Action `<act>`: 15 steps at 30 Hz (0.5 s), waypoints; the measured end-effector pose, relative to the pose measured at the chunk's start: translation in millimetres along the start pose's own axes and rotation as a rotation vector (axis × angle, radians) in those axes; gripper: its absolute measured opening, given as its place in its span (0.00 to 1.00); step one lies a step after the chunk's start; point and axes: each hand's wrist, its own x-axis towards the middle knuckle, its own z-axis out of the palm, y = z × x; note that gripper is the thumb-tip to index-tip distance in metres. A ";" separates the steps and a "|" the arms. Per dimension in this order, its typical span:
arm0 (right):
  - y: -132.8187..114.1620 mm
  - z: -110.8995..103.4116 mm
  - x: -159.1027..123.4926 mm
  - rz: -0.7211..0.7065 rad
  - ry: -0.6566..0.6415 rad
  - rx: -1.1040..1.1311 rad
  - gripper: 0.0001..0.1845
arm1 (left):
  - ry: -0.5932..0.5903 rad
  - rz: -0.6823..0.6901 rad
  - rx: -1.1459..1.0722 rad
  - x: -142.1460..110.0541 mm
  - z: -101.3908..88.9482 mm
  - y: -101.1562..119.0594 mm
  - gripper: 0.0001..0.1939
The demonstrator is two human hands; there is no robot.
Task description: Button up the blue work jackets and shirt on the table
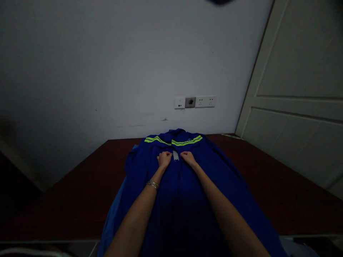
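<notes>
A dark blue work jacket [219,171] with yellow-green reflective strips [187,141] lies spread out in front of me, its collar towards the wall. My left hand [164,158] is closed in a pinch on the jacket's front, just left of a small pale patch [175,156]. On the other side of that patch, my right hand [188,157] pinches the jacket's front too. The fingertips of both hands face each other, a short gap apart. Dim light hides the exact folds of cloth between the fingers.
Under the jacket is a dark red-brown tabletop [91,185] that meets a pale wall [120,71]. Wall sockets [205,102] sit above the jacket. A white panelled door [297,85] stands at the right. Lighter blue cloth [114,214] shows along the jacket's left side.
</notes>
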 end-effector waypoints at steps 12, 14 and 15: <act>5.3 4.0 1.1 -0.035 0.038 0.052 0.16 | -0.042 0.057 -0.012 -5.0 -2.2 2.4 0.11; 5.3 3.6 1.0 -0.037 0.036 0.057 0.16 | -0.057 0.061 -0.023 -4.7 -1.9 1.0 0.11; 5.3 3.3 1.2 -0.034 0.033 0.061 0.16 | -0.062 0.067 -0.029 -4.4 -1.7 0.0 0.11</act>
